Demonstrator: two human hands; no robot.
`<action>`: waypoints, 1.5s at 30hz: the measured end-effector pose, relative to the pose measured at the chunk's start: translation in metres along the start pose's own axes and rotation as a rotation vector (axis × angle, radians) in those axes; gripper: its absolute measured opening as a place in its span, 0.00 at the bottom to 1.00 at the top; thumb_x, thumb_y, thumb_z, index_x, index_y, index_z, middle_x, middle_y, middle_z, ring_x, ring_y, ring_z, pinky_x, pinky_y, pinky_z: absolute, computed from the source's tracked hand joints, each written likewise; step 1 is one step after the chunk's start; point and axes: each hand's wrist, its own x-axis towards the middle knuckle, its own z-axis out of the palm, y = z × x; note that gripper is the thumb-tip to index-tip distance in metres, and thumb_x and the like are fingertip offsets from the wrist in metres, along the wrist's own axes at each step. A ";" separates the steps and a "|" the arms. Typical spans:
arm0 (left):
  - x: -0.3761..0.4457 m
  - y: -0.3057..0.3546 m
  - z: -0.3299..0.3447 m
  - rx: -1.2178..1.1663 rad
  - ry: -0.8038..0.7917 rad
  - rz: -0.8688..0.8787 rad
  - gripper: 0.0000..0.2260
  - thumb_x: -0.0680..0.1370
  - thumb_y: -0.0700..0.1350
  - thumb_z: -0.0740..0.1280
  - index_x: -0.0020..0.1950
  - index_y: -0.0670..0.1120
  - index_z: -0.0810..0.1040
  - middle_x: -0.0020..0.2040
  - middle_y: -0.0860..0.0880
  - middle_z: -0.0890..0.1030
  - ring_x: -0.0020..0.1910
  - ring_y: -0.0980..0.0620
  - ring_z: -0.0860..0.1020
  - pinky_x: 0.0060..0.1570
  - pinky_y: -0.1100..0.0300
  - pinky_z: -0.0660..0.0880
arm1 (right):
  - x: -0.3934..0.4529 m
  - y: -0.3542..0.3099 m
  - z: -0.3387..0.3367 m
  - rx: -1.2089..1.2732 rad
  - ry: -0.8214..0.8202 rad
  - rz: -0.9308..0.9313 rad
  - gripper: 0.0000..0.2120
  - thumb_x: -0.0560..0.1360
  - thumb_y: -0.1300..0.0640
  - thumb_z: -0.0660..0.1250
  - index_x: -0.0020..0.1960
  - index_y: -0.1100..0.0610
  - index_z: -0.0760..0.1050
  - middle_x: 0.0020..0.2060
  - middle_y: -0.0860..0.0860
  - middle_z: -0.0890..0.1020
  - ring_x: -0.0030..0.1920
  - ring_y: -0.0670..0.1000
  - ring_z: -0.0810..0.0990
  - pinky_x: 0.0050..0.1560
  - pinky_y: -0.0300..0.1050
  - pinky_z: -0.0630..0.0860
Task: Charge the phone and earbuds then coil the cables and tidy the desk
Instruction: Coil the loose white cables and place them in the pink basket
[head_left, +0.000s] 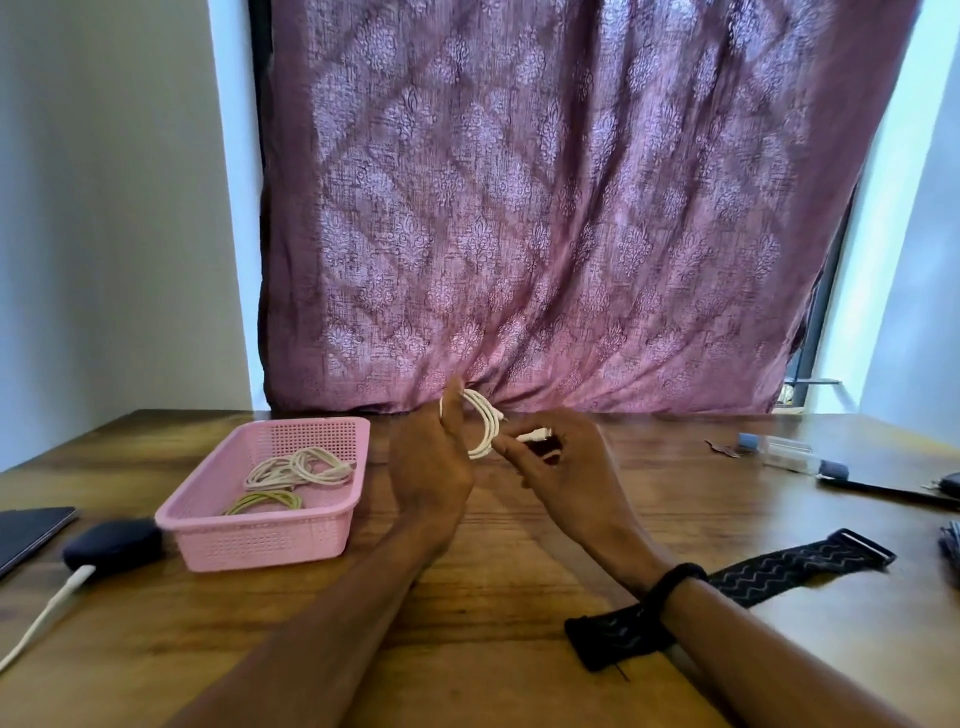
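My left hand (434, 467) holds a coil of white cable (485, 423) above the middle of the wooden desk (483, 587); the loops wrap around its fingers. My right hand (563, 467) pinches the cable's white end plug beside the coil. At the left edge a dark earbuds case (111, 545) has a white charging cable (47, 613) plugged into it. Beside it lies a dark phone (28, 530).
A pink plastic basket (260, 540) left of my hands holds coiled white cable and rubber bands. A black patterned strap (779, 571) lies under my right wrist. Pens and dark flat items sit at the right edge. A purple curtain hangs behind the desk.
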 end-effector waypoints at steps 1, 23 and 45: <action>-0.001 -0.002 0.002 0.009 -0.042 -0.023 0.24 0.86 0.53 0.59 0.40 0.39 0.83 0.36 0.38 0.84 0.37 0.38 0.81 0.37 0.58 0.59 | 0.000 -0.003 -0.002 0.050 -0.016 0.001 0.05 0.75 0.53 0.78 0.48 0.54 0.86 0.37 0.48 0.86 0.34 0.47 0.85 0.37 0.44 0.83; -0.007 0.001 0.012 -0.135 -0.296 0.062 0.34 0.86 0.62 0.49 0.31 0.45 0.78 0.24 0.49 0.78 0.23 0.52 0.78 0.32 0.49 0.77 | 0.007 -0.004 -0.021 -0.199 0.166 -0.252 0.10 0.75 0.55 0.78 0.52 0.55 0.81 0.41 0.45 0.84 0.39 0.44 0.82 0.40 0.35 0.78; -0.004 -0.006 0.003 -0.001 -0.182 0.160 0.22 0.86 0.58 0.53 0.44 0.51 0.81 0.33 0.50 0.82 0.30 0.53 0.78 0.34 0.54 0.72 | 0.005 0.004 -0.010 0.060 -0.279 0.201 0.04 0.78 0.60 0.74 0.47 0.55 0.87 0.26 0.51 0.81 0.23 0.49 0.75 0.27 0.40 0.71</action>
